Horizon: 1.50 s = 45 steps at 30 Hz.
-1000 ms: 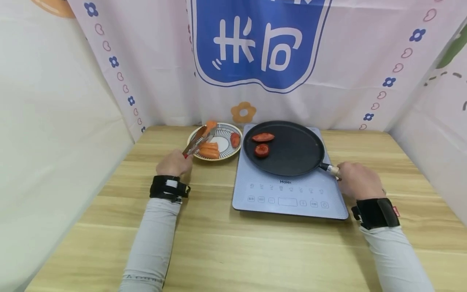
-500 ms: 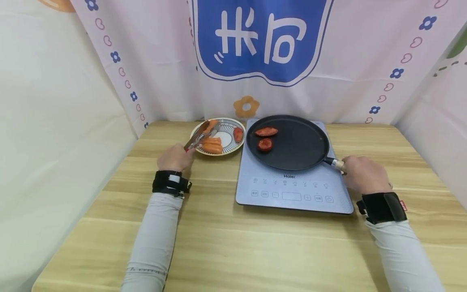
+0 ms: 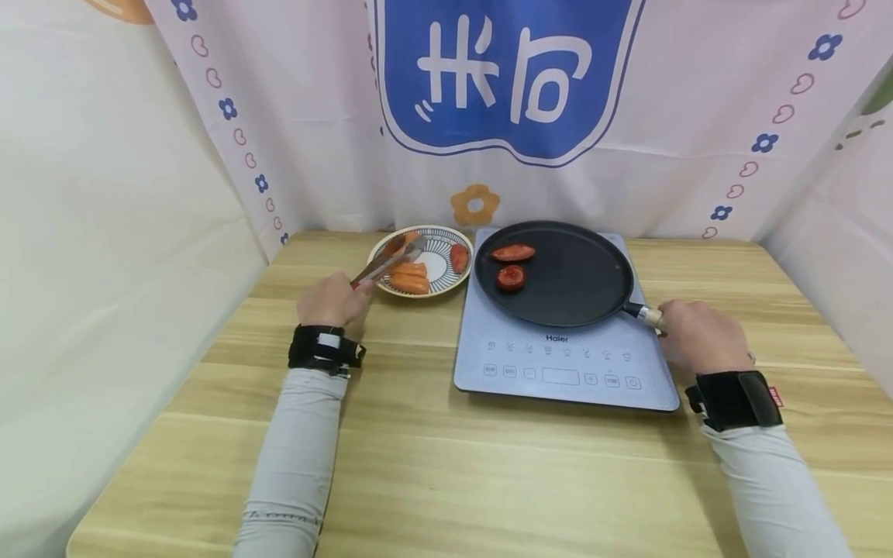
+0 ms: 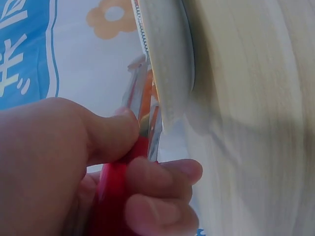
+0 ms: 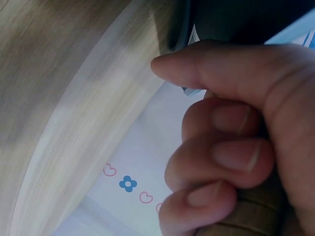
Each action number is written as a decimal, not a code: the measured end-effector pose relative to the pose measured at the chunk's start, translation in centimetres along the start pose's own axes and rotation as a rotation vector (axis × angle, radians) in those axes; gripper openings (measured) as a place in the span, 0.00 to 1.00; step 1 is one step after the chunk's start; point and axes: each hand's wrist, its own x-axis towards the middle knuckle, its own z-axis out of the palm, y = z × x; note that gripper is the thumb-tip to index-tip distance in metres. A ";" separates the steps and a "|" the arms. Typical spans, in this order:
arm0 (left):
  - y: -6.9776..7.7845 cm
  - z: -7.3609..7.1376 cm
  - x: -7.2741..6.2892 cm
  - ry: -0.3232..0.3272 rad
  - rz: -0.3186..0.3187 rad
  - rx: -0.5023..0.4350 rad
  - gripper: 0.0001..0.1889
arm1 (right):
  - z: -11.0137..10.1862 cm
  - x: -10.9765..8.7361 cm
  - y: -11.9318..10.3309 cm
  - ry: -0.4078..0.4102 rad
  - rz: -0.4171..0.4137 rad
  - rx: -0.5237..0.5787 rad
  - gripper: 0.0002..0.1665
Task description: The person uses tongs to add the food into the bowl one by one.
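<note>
My left hand (image 3: 331, 302) holds a pair of tongs (image 3: 386, 266) by the red handle (image 4: 112, 194), thumb on one side and fingers curled on the other. The metal ends lie over the left part of a patterned plate (image 3: 436, 265), about an orange sausage piece. Whether they pinch it is hard to tell. More sausages (image 3: 410, 279) and a redder piece (image 3: 459, 258) rest on the plate. A black frying pan (image 3: 575, 271) carries two sausage pieces (image 3: 512, 277) near its left rim. My right hand (image 3: 705, 333) grips the pan's wooden handle (image 3: 653, 317).
Under the pan sits a pale induction cooker (image 3: 512, 356) with a touch panel at its front. A wooden table (image 3: 432, 465) bears everything. A printed cloth (image 3: 335, 116) hangs right behind the plate and cooker, and pale cloth walls (image 3: 125, 232) close off the sides.
The head view has shifted slightly. The tongs' two arms look a little nearer each other over the plate. My right hand stays on the pan handle, and the sausage pieces in the pan lie unchanged.
</note>
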 end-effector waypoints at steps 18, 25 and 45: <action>-1.0 0.1 1.0 -0.038 0.035 -0.023 0.29 | 0.2 0.0 0.5 0.011 0.006 0.008 0.09; -1.3 0.2 1.2 -0.058 0.032 -0.043 0.29 | 0.2 0.0 0.4 0.007 0.010 0.007 0.11; -2.2 -0.4 0.9 -0.106 0.018 -0.150 0.27 | 0.2 0.1 0.3 0.022 -0.006 -0.001 0.09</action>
